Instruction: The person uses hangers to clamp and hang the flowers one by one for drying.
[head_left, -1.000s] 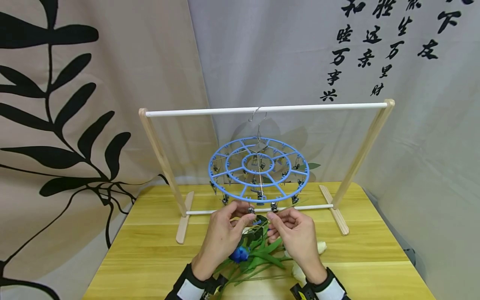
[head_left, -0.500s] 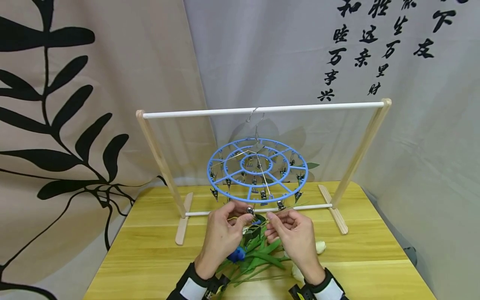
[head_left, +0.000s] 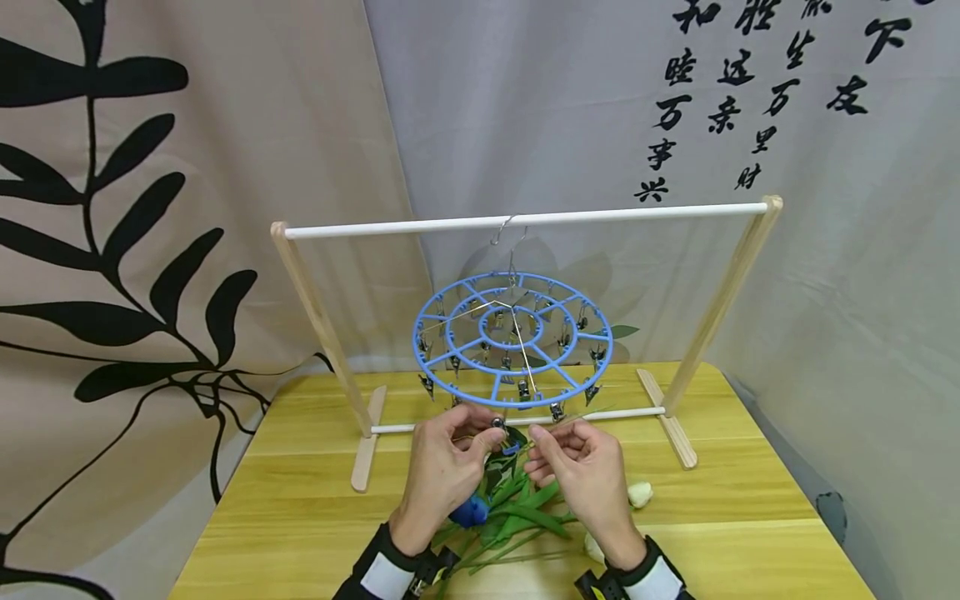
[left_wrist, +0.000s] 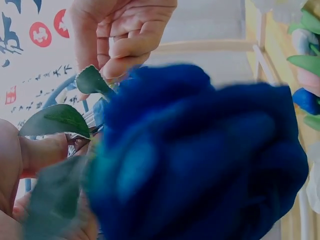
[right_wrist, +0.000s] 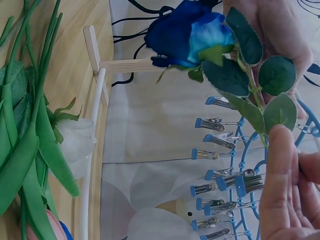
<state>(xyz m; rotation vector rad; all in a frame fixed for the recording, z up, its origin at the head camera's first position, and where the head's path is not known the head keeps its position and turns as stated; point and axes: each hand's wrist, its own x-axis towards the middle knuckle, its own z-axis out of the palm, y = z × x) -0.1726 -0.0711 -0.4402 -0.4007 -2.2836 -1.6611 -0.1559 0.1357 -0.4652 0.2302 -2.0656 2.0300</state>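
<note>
A blue round clip hanger point(head_left: 512, 402) hangs by its metal hook from a white rod, with several metal clips under its rings. My left hand point(head_left: 447, 467) pinches one of these clips point(head_left: 498, 423) at the near rim. With thumb and fingertips, my right hand point(head_left: 581, 467) holds the thin leafy stem point(right_wrist: 256, 92) of a blue artificial rose point(right_wrist: 187, 35) beside that clip. Close to the left wrist camera, the same rose point(left_wrist: 200, 155) fills much of the view and hides part of the clip. Both hands are close together below the ring.
The wooden stand point(head_left: 322, 325) straddles the table point(head_left: 300, 533), its white lower bar behind the hands. Green stems and leaves point(head_left: 532, 521) lie on the table under the hands. White flowers point(head_left: 640, 495) lie to the right. A printed curtain point(head_left: 570, 100) hangs behind.
The ring has turned a little, its spokes and near clips shifting sideways. Both hands keep their grip and have moved slightly left in view, as has the whole scene.
</note>
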